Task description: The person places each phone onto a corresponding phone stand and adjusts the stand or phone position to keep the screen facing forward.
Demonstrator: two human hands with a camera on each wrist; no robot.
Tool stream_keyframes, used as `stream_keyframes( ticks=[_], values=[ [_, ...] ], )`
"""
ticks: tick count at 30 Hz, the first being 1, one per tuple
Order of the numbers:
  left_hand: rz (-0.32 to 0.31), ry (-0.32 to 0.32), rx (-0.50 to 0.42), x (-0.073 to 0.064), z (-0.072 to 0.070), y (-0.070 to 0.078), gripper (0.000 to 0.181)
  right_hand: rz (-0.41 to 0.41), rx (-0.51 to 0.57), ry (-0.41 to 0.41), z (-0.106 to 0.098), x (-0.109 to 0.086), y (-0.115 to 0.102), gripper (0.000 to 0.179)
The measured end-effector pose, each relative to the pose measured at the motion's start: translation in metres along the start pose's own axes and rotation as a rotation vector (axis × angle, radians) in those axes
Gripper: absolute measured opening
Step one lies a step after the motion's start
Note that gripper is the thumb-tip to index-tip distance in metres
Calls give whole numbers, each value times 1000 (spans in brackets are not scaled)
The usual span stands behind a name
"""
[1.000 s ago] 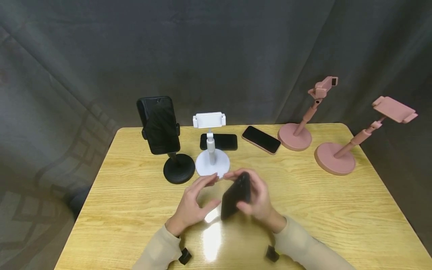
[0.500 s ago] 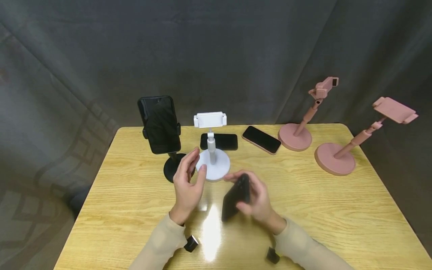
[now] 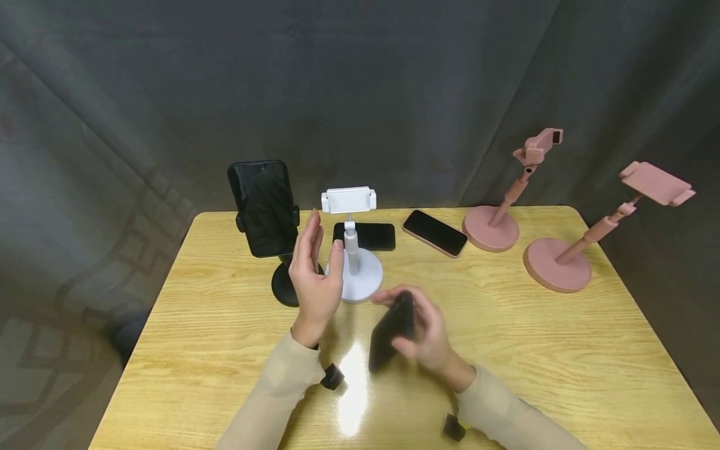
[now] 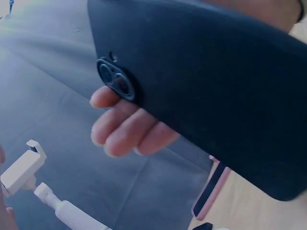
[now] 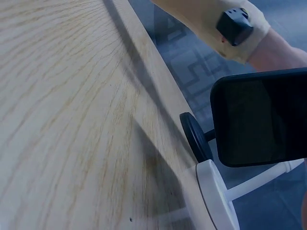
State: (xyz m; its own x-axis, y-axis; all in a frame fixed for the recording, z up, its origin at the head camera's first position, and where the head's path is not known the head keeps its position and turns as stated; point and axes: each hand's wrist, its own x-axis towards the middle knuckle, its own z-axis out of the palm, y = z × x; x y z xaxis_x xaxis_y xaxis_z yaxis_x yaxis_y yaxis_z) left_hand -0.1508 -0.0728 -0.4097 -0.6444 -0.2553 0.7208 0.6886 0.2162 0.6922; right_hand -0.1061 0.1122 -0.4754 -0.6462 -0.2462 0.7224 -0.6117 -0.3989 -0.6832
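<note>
In the head view my right hand point(image 3: 430, 340) grips a black phone point(image 3: 388, 337) over the front of the table, tilted on its long side. Its dark back with a two-lens camera fills much of the left wrist view, with the right hand's fingers point(image 4: 129, 132) showing past its edge. The right wrist view shows its dark screen point(image 5: 261, 120). My left hand point(image 3: 316, 284) is raised with straight fingers and holds nothing. It stands beside a white phone stand point(image 3: 349, 201) and overlaps the base of a black phone stand point(image 3: 284, 284).
A black-framed phone point(image 3: 267, 209) sits upright in the black stand. Behind the white stand lies a dark phone point(image 3: 377, 237), and a pink-edged phone point(image 3: 435, 232) is to its right. Two pink phone stands point(image 3: 490, 228) point(image 3: 557, 265) occupy the right side, before a grey curtain point(image 3: 360, 94).
My left hand has moved away from the phone, up and to the left, and its fingers have straightened beside the white stand. The right hand keeps the phone nearly in place.
</note>
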Motion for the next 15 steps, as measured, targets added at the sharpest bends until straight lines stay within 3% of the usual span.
stream_keyframes(
  ticks=[15],
  values=[
    [-40,17,99,35,16,4,44,19,24,-8,0,-2,2,60]
  ],
)
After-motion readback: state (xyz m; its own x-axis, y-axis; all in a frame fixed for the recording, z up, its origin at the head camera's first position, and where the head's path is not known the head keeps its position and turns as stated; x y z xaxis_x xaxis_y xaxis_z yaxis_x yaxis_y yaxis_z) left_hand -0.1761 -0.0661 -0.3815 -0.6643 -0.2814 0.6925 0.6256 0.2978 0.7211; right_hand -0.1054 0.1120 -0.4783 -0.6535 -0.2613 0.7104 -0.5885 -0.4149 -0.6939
